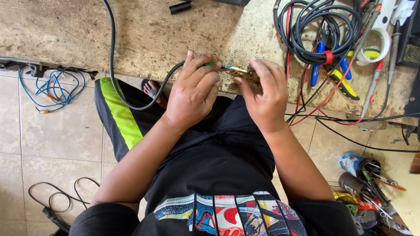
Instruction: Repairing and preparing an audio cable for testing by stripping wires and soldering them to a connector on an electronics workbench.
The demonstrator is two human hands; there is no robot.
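In the head view, a worn, stained wooden workbench [144, 35] fills the upper part of the picture, and the person sits at its near edge. The left hand [192, 94] is closed around a thick black rubber cable [114, 74] just at that edge; the cable loops down off the bench over the person's lap and runs back up across the bench top. From the gripped end, short stripped wires, green and yellow with bare tips [232, 68], stick out to the right, lying on the bench edge. The right hand [264, 94] is just beside them, fingers bent narrowly, its fingertips at the wire ends; whether they pinch the tips I cannot tell.

On the bench to the right of the hands lies a coil of black cable bound with red tape [315, 32], over blue-handled pliers [316, 65]. Below the bench's left end, on the tiled floor, lies a tangle of thin blue wire [52, 87].
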